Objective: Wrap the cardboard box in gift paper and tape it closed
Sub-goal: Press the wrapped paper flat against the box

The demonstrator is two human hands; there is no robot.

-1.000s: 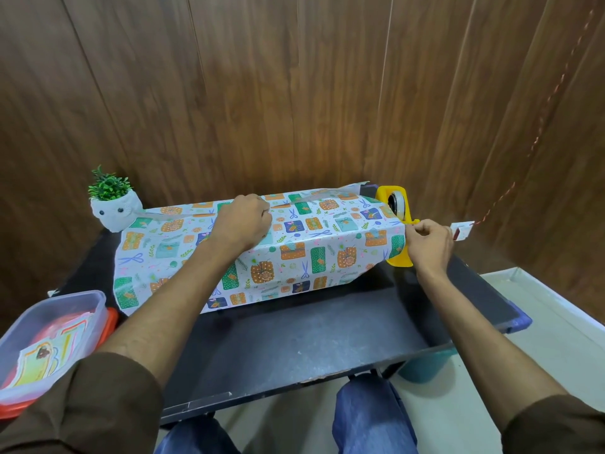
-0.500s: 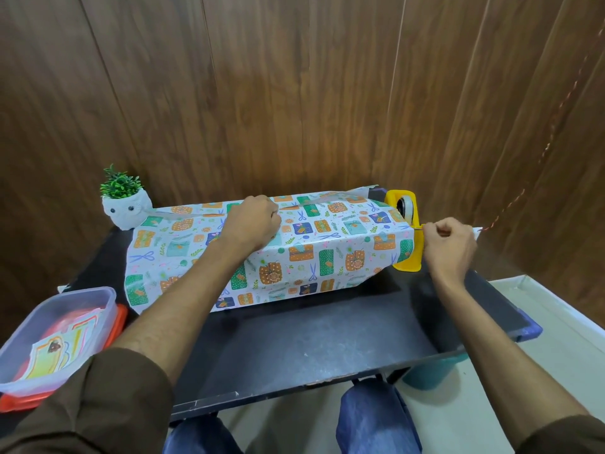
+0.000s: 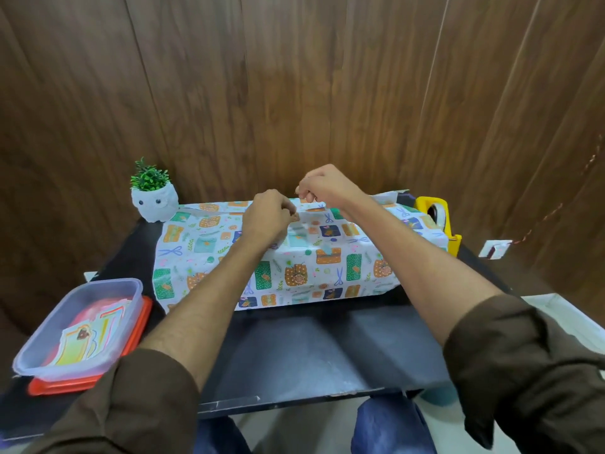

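**Both hands meet at the top seam of the wrapped box**

Nearest, the dark surface (image 3: 294,352) carries a clear plastic tub (image 3: 42,348) of coloured cards at the near left. Both forearms reach forward over it.

Beyond that bare strip lies the wrapped box (image 3: 294,276), its long axis running left to right across the surface, square to the person. The gift paper (image 3: 203,247) covers every face in view, so no cardboard shows. The paper's overlap runs along the top, towards the far edge, and that is where the hands are.

The left hand (image 3: 266,221) is the nearer one. It sits on the box top with its fingers curled down and seems to pinch the paper at the overlap. The right hand (image 3: 325,188) hovers just behind and above it, almost touching it. Its thumb and fingertips are drawn together as if around something thin, but no tape can be made out there, so I cannot tell what it holds.

Any strip, I judge, would go down across the seam, just beside the left hand.

Farther back stand a white owl pot (image 3: 154,204) at the left end and a yellow tape dispenser (image 3: 437,217) at the right end.
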